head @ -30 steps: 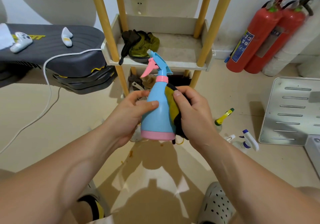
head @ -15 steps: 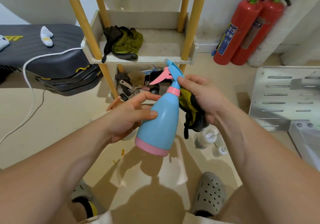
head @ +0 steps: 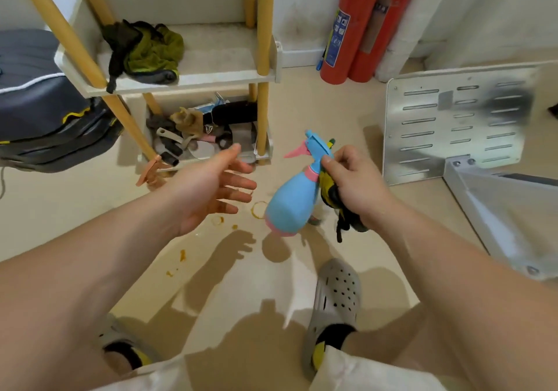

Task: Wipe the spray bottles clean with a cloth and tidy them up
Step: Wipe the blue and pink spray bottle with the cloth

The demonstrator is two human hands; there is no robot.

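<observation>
I judge this one wiped and tidying next: carry it left to the shelf point(head: 193, 78) and stand it upright. The bottle point(head: 291, 200) hangs above the floor, axis tilted, base low-left, head up-right, trigger pointing left. My right hand point(head: 353, 179) pinches its neck; my left hand point(head: 211, 188) is spread, touching nothing. The cloth point(head: 330, 191) bunches under my right palm.

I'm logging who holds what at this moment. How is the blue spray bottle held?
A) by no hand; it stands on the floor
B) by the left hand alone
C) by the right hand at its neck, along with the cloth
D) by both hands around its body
C: the right hand grips the blue spray bottle at its neck together with the cloth, while the left hand is spread open, apart from the bottle.
</observation>
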